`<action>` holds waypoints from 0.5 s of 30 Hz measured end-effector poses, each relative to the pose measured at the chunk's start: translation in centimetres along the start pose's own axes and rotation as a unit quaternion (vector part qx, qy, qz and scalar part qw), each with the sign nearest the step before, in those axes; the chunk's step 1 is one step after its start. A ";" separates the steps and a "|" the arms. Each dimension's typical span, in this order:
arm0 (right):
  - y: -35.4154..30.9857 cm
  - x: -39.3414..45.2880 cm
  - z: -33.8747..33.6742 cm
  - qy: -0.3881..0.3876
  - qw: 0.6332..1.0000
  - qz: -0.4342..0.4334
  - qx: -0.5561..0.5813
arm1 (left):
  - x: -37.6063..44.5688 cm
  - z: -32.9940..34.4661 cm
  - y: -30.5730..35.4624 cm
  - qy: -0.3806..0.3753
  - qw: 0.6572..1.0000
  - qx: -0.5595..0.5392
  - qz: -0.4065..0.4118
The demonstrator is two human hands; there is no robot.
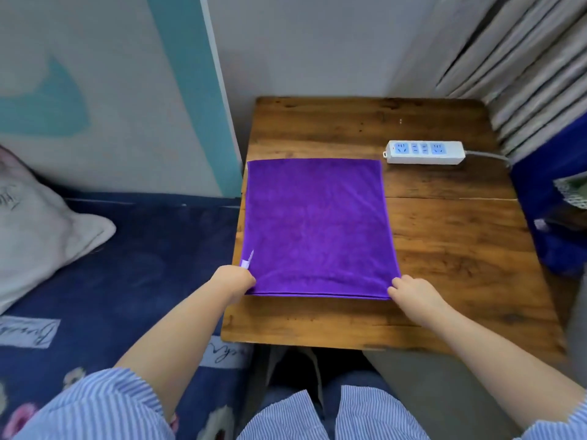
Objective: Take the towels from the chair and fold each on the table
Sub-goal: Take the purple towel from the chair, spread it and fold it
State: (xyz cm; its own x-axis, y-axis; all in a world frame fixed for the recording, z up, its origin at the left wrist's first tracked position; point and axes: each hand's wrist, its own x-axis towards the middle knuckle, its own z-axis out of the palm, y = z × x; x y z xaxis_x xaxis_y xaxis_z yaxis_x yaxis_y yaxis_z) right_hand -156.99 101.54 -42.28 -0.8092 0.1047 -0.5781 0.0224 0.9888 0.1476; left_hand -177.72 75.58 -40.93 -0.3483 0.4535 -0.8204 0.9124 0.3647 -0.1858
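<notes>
Purple towel [317,223] is lying flat on the wooden table [444,249], over toward its left side, with the left edge sitting right at the table's edge. It's looking doubled over, since two layers are showing along the near edge. A little white tag [247,260] is sticking out near the front left corner.

The person is sitting at the table and pinching both near corners: the left hand [233,282] is gripping the front left corner with fingers curled around it, and the right hand [413,292] is holding the front right corner, thumb on top of the cloth. Both sleeves are blue and white striped.

A white power strip [424,151] is sitting further back on the table, well apart from the towel, its grey cord running off to the right. A bed with a dark blue sheet [127,265] and a pale pillow [38,223] is sitting just to the left of the table.
</notes>
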 end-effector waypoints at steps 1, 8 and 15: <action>-0.1 0.2 1.0 0.028 1.000 -0.002 0.008 | 0.0 0.6 0.3 0.000 1.000 -0.002 0.001; -1.8 -0.6 1.5 -0.020 1.000 -0.018 -0.014 | 0.3 4.4 1.3 -0.032 0.999 0.008 0.009; 0.2 2.0 -1.1 -0.222 0.973 -0.065 0.017 | 0.6 2.6 0.3 -0.118 0.991 0.050 0.044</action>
State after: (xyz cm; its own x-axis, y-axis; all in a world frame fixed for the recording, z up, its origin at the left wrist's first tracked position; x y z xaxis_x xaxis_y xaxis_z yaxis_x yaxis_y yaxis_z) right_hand -159.28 101.84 -42.50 -0.4730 0.0067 -0.8810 -0.0376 0.9989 0.0278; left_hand -177.07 73.84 -42.92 -0.2169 0.2724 -0.9374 0.9580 0.2441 -0.1507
